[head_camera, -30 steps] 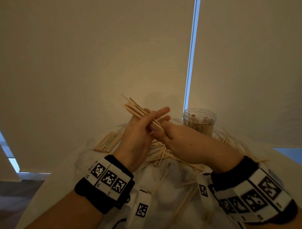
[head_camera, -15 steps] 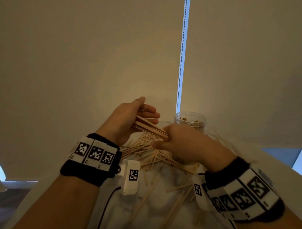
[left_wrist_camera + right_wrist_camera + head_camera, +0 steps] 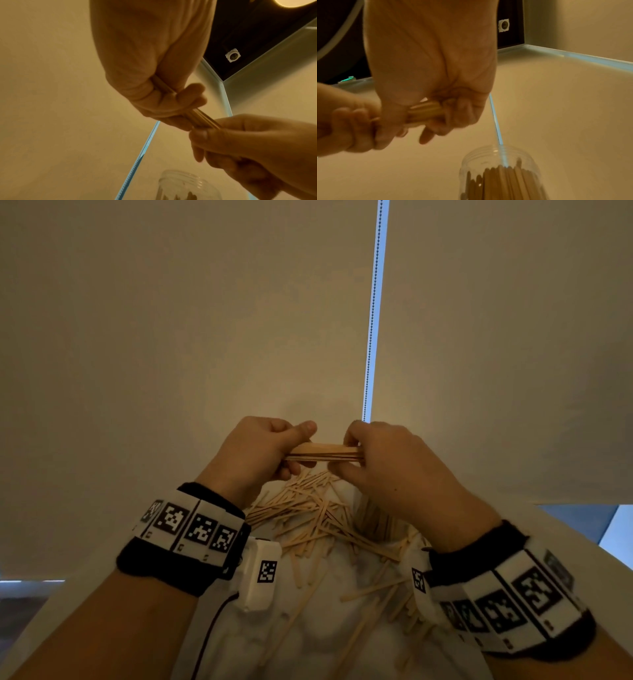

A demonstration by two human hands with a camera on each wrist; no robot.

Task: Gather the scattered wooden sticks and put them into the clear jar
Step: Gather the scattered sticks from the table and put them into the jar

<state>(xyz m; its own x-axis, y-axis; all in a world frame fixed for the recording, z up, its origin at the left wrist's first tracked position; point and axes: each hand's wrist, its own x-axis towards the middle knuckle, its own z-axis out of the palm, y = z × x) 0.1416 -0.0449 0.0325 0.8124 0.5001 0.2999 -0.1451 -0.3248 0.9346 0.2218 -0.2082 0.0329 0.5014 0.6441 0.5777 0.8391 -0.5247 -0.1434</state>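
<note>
A: We have the bundle of thin, pale wooden sticks (image 3: 325,453) level between our hands. Our left hand (image 3: 263,451) curls round one end, our right hand (image 3: 394,470) pinches the other, both clamped on it above the heap of loose pale wooden sticks (image 3: 318,518) scattered over the white worktop (image 3: 325,642).

B: And the clear ribbed plastic jar (image 3: 500,174)?

A: Below our hands in both wrist views, upright, already holding sticks on end. The head view hides it behind our right hand.

B: How should the bundle handle?

A: Light and stiff, we judge, but smooth, so single sticks could slide out endways. Gripping near both ends and squeezing them flat together seems safest.

B: What has changed from half a second back?

A: The bundle sloped down toward the right then, with our left fingers spread open above it. Now it lies horizontal and squared, our left fingers have closed, and both hands sit higher.
</note>
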